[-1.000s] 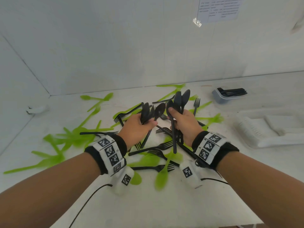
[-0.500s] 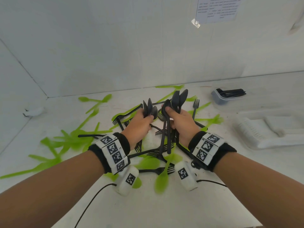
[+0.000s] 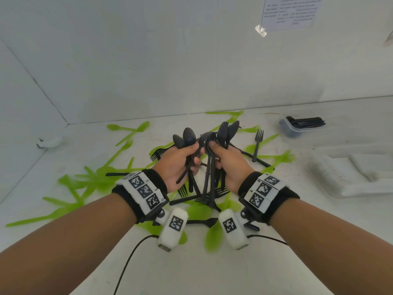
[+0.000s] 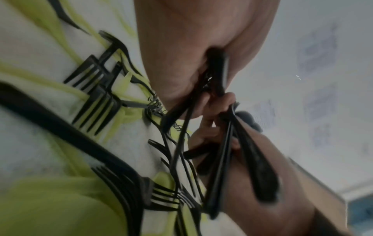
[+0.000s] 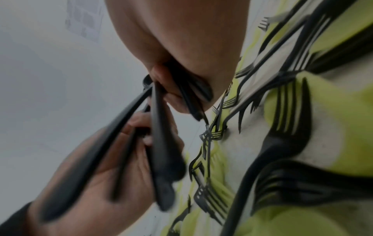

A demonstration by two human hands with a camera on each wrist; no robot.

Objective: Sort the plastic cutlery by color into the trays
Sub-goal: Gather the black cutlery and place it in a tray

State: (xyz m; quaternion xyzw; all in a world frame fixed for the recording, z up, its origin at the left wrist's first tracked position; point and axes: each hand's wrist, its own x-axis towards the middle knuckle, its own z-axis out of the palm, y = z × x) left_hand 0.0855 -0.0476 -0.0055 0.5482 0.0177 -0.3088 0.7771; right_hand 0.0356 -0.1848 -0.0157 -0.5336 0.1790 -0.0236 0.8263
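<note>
From the head view, you are holding both hands up close together over the table (image 3: 212,271). Your left hand (image 3: 177,166) is curling its grip round a bunch of black spoons (image 3: 187,136), bowls pointing up and handles hanging below the palm. Your right hand (image 3: 230,165) is clamping its grip on a second bunch of black spoons (image 3: 226,129), held just beside the first, nearly touching it. Under both hands, black forks (image 3: 258,143) and green cutlery (image 3: 91,182) are lying mixed on the table. A clear tray (image 3: 290,128) with black pieces in it is sitting well apart at the far right, and a white tray (image 3: 344,177) is lying nearer on the right.

From the left wrist, your fingers are closing on black handles at the palm (image 4: 193,52), with the other hand's bunch just beyond.

From the right wrist, the view is blurred, but your palm (image 5: 181,35) is gripping black handles, with forks lying scattered below.
</note>
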